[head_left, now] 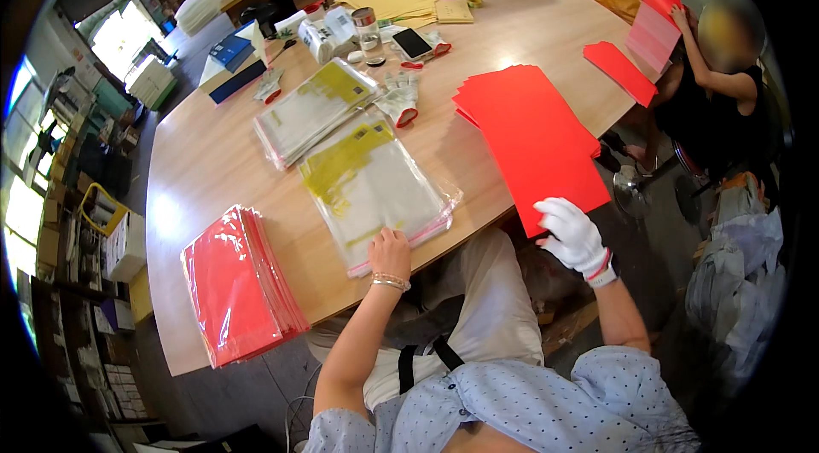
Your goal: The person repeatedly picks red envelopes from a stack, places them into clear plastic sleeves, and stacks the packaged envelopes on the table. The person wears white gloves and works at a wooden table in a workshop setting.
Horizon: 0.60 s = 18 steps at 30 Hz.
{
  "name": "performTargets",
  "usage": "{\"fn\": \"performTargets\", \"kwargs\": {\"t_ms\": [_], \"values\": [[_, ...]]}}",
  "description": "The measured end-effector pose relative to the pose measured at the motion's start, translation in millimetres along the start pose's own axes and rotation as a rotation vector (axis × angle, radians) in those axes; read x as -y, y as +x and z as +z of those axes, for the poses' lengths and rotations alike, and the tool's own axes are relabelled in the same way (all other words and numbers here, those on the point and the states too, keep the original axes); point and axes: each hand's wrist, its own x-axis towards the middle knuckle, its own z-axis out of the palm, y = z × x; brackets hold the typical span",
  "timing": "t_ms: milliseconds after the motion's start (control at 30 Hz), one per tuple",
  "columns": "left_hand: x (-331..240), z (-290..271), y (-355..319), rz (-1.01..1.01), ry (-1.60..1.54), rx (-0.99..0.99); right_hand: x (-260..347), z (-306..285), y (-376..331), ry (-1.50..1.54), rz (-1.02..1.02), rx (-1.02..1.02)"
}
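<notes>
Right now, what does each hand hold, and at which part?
The gloved right hand grips the top red sheet at its near corner. The bare left hand holds nothing; it rests on the near edge of the clear bags.

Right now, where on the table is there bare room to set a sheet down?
Bare wood lies between the bagged red stack and the clear bag pile, and along the table edge left of it. The far end is crowded with a phone, jar and gloves.

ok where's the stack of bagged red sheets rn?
In the head view, the stack of bagged red sheets lies at the table's near-left edge, left of the left hand and the clear bag pile it touches.
</notes>
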Motion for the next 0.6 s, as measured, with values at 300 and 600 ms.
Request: {"fn": "performTargets", "kwargs": {"t_ms": [300,600], "values": [[52.3,21.8,-8.9,0.098,-0.298,-0.08,-32.4,39.3,-60.3,1.735,1.312,-0.681],[68.2,30.0,5.3,-0.059,-0.639,-0.044,30.8,3.1,-68.6,1.39,1.015,-0.408]]}}
